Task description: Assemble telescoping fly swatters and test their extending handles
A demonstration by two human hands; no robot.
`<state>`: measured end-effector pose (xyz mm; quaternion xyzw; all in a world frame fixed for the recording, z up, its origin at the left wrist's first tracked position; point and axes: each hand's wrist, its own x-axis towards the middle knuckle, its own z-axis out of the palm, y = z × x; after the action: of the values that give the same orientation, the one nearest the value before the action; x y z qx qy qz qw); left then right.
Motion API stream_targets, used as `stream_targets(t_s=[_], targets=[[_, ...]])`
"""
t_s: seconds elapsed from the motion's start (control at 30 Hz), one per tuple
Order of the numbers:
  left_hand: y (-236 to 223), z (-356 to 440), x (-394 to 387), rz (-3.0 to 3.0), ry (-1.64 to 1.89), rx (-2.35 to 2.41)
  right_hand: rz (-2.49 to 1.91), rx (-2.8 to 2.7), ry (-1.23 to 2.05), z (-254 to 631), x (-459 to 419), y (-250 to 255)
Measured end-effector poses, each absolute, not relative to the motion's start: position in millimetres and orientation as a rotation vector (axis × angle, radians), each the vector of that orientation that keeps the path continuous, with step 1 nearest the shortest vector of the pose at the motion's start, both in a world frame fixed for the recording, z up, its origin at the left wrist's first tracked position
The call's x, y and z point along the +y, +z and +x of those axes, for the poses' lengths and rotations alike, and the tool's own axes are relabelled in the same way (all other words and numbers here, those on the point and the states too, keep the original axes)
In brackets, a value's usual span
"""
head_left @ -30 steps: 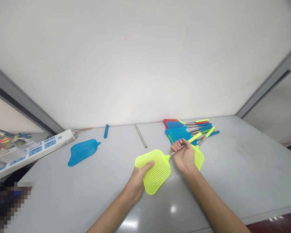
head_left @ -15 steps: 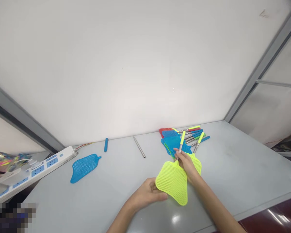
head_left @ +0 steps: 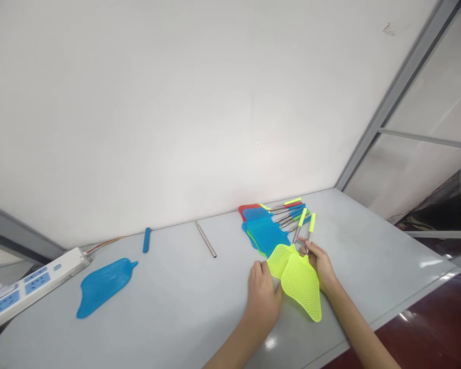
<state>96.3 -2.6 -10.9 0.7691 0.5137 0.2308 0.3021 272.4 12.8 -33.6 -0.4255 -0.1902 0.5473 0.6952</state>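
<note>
A yellow fly swatter [head_left: 302, 285] lies on the grey table [head_left: 169, 318], its mesh head overlapping a second yellow swatter head [head_left: 277, 259] at the front of a fanned pile of swatters [head_left: 267, 230]. My right hand [head_left: 320, 264] is closed on the metal handle of the top yellow swatter, just below its yellow grip. My left hand [head_left: 262, 294] rests on the table with curled fingers touching the left edge of the yellow mesh heads.
A loose blue swatter head [head_left: 103, 284] lies at the left, with a blue handle grip [head_left: 146, 240] and a bare metal rod [head_left: 205, 239] near the wall. A white and blue power strip [head_left: 30, 284] sits at the far left. The table's front edge runs close to my right forearm.
My right hand carried the yellow swatter to the right and laid it on the pile. My left hand let go of the mesh and followed. The view turned to the right.
</note>
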Motion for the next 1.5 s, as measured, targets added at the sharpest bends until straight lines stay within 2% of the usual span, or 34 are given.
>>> stream_targets(t_s=[0.13,0.23,0.33,0.57,0.8,1.17,1.5], targets=[[-19,117,12,2.036,0.541,1.615,-0.974,-0.456,1.203,274,15,-32],[-18,122,22,2.018,0.5,1.635,-1.148,-0.517,1.01,276,20,-36],[-13,120,32,2.045,0.576,1.579,-1.403,-0.63,0.789,281,29,-42],[-11,111,72,2.105,0.707,1.574,-1.66,-0.641,0.447,284,57,-49],[-27,108,91,2.115,0.872,1.52,-1.853,-0.709,0.232,269,73,-47],[-38,104,94,1.871,1.178,1.448,-1.988,-1.014,0.259,288,79,-43],[-35,102,78,1.789,1.238,1.328,-1.949,-0.927,0.212,288,72,-51]])
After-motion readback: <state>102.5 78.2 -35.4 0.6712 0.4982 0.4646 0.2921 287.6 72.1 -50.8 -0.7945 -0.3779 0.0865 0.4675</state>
